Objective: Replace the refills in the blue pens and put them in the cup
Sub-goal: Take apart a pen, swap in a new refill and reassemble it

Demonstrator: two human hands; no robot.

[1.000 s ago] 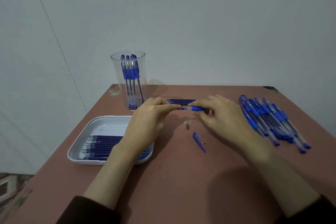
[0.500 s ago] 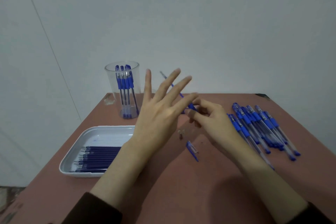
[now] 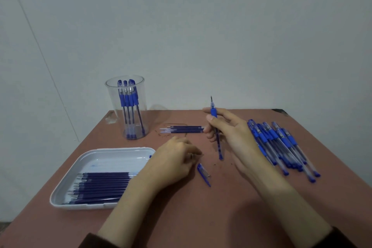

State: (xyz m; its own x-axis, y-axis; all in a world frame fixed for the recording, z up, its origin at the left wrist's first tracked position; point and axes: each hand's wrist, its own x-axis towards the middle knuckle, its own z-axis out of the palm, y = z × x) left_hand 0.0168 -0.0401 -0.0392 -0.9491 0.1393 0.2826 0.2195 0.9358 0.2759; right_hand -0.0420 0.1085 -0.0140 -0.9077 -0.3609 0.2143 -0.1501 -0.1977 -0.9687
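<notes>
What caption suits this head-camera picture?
Right hand holds an uncapped blue pen; left hand picks at a small part beside the cap.

dim flat light, soft shadows, slight blur

Reddish-brown table [image 3: 201, 217], bearing: clear plastic cup [image 3: 128, 119]; white plastic tray [image 3: 96, 159] (refills inside); loose dark-blue refills [image 3: 185, 129]; blue pen cap [image 3: 204, 175]; heap of blue pens [image 3: 281, 145].

Clear glossy plastic cup [image 3: 125, 94]
</notes>
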